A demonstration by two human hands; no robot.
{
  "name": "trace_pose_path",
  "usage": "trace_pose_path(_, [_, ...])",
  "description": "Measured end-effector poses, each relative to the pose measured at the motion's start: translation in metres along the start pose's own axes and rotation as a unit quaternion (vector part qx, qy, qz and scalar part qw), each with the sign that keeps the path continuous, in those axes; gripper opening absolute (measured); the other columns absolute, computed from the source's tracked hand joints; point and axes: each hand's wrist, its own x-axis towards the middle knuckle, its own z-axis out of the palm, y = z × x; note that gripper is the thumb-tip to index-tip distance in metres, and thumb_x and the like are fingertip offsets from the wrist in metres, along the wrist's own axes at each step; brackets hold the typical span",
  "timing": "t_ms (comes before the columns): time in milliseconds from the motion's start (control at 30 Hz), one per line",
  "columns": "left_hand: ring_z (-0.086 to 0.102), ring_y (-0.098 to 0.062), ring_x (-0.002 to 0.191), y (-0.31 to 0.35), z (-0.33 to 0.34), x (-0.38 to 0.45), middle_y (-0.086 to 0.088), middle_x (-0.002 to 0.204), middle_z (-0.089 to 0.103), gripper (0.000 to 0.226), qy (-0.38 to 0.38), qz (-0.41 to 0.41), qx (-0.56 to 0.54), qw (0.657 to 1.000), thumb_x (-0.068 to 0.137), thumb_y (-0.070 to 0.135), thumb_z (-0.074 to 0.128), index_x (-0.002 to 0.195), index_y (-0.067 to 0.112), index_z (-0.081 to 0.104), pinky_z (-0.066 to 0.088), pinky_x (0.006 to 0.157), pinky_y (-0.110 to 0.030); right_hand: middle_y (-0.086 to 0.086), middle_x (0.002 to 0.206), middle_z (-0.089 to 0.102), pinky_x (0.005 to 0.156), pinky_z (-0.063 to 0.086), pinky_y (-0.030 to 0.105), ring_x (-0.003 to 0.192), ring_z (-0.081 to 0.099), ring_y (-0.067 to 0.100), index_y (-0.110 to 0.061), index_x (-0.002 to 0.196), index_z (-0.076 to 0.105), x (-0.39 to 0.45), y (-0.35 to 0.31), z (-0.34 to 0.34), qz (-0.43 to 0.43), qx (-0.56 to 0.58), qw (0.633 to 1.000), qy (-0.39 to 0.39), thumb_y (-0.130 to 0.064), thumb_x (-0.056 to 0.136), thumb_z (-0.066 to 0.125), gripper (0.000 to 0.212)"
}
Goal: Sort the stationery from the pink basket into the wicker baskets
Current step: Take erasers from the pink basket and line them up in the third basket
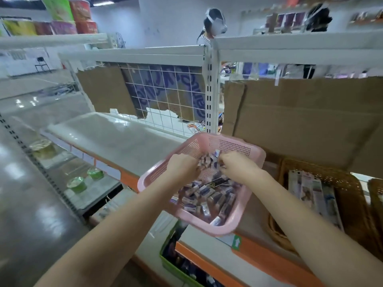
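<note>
Head view: a pink basket sits in the middle of the frame on a grey shelf, its lower corner jutting past the shelf's orange front edge. It holds a heap of small packets, mostly purple and white, piled toward the lower half. Both hands reach into the basket's upper half. The left hand has its fingers curled down into the packets at the frame's centre, gripping some of them. The right hand is just beside it, fingers bent and pinching packets near the basket's far wall; the 2 hands almost touch. At right, a wicker basket stands close beside the pink one and holds long flat packs; a 2nd wicker rim shows at the right edge. A cardboard sheet hangs low over the wicker basket. The shelf left of the pink basket is bare up to the wire grid behind. A green bin sits below the shelf.
</note>
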Motion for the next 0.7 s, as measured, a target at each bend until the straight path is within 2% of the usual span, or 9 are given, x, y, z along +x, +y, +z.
trace_pose_path(100, [0.062, -0.02, 0.078, -0.009, 0.011, 0.009, 0.0, 0.089, 0.067, 0.03, -0.009, 0.017, 0.019, 1.0, 0.095, 0.034, 0.042, 0.086, 0.016, 0.064, 0.039, 0.058, -0.028, 0.01, 0.101, 0.055, 0.076, 0.052, 0.043, 0.085, 0.057, 0.028, -0.005, 0.099, 0.059, 0.007, -0.008, 0.008, 0.003, -0.001, 1.0, -0.001, -0.022, 0.095, 0.048, 0.02])
trace_pose_path(233, [0.065, -0.02, 0.085, -0.019, 0.017, 0.02, 0.001, 0.09, 0.068, 0.027, -0.024, 0.051, 0.011, 0.998, 0.094, 0.031, 0.044, 0.091, 0.017, 0.067, 0.04, 0.058, -0.03, 0.01, 0.103, 0.058, 0.078, 0.052, 0.044, 0.09, 0.058, 0.028, -0.006, 0.102, 0.059, 0.006, -0.023, 0.014, 0.037, 0.002, 0.999, 0.016, -0.024, 0.094, 0.049, 0.022])
trace_pose_path(333, [0.062, -0.022, 0.081, -0.025, 0.017, 0.024, -0.001, 0.085, 0.064, 0.03, -0.039, 0.094, -0.015, 0.995, 0.095, 0.031, 0.041, 0.087, 0.013, 0.063, 0.043, 0.061, -0.03, 0.006, 0.107, 0.057, 0.083, 0.05, 0.041, 0.097, 0.056, 0.026, -0.01, 0.107, 0.06, -0.005, -0.038, 0.016, 0.08, 0.014, 0.996, 0.046, -0.026, 0.094, 0.049, 0.024])
trace_pose_path(433, [0.055, -0.023, 0.073, -0.028, 0.016, 0.026, -0.003, 0.077, 0.056, 0.04, -0.049, 0.142, -0.046, 0.988, 0.096, 0.043, 0.035, 0.079, 0.012, 0.053, 0.04, 0.062, -0.027, 0.001, 0.104, 0.056, 0.077, 0.048, 0.033, 0.095, 0.053, 0.019, -0.015, 0.106, 0.059, -0.025, -0.055, 0.019, 0.123, 0.024, 0.989, 0.075, -0.031, 0.094, 0.05, 0.022])
trace_pose_path(500, [0.056, -0.024, 0.076, -0.031, 0.017, 0.029, -0.004, 0.077, 0.054, 0.041, -0.055, 0.167, -0.043, 0.984, 0.097, 0.047, 0.037, 0.08, 0.014, 0.053, 0.038, 0.063, -0.028, -0.002, 0.102, 0.056, 0.074, 0.043, 0.027, 0.091, 0.05, 0.014, -0.018, 0.106, 0.059, -0.041, -0.068, 0.022, 0.149, 0.028, 0.984, 0.093, -0.033, 0.095, 0.05, 0.021])
trace_pose_path(600, [0.06, -0.028, 0.086, -0.032, 0.022, 0.035, -0.006, 0.09, 0.061, 0.037, -0.064, 0.211, -0.02, 0.975, 0.097, 0.045, 0.041, 0.102, 0.015, 0.062, 0.041, 0.064, -0.029, -0.006, 0.1, 0.057, 0.08, 0.046, 0.027, 0.093, 0.053, 0.011, -0.021, 0.102, 0.061, -0.069, -0.091, 0.029, 0.2, 0.044, 0.971, 0.123, -0.035, 0.095, 0.049, 0.02])
trace_pose_path(700, [0.054, -0.028, 0.08, -0.026, 0.027, 0.038, -0.011, 0.098, 0.062, 0.035, -0.071, 0.243, -0.055, 0.966, 0.097, 0.038, 0.038, 0.114, 0.016, 0.059, 0.043, 0.065, -0.03, -0.006, 0.093, 0.057, 0.078, 0.046, 0.026, 0.09, 0.054, 0.011, -0.02, 0.095, 0.061, -0.095, -0.109, 0.037, 0.239, 0.051, 0.959, 0.145, -0.037, 0.096, 0.047, 0.022])
